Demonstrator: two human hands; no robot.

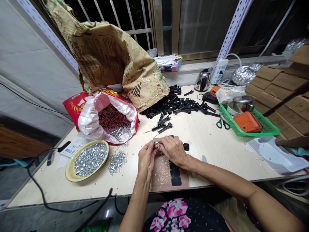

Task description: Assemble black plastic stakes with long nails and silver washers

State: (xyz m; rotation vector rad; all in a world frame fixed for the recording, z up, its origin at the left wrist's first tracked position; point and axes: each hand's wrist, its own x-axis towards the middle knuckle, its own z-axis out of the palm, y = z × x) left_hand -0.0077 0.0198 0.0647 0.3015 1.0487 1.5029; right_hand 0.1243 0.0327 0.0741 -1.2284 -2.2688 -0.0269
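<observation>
My left hand (146, 156) and my right hand (173, 150) meet at the front of the table, fingertips pinched around a thin silvery metal pin (156, 142). Its exact kind is too small to tell. Beneath them lies a brown board (160, 174) with pale specks and a row of black rounded pads (175, 177). Just beyond the hands are a few black plastic parts (165, 128), with thin metal pins sticking out toward me. To the left, small metal washers (117, 162) lie loose beside a yellow bowl (70, 174) filled with similar pieces.
Behind the bowl, a red bag (74, 108) holds reddish-brown and silvery pins. A large torn paper sack (145, 77) leans over a heap of black parts (178, 104). On the right are green scissors (223, 123), a green basket (271, 131) and stacked cardboard boxes (282, 87).
</observation>
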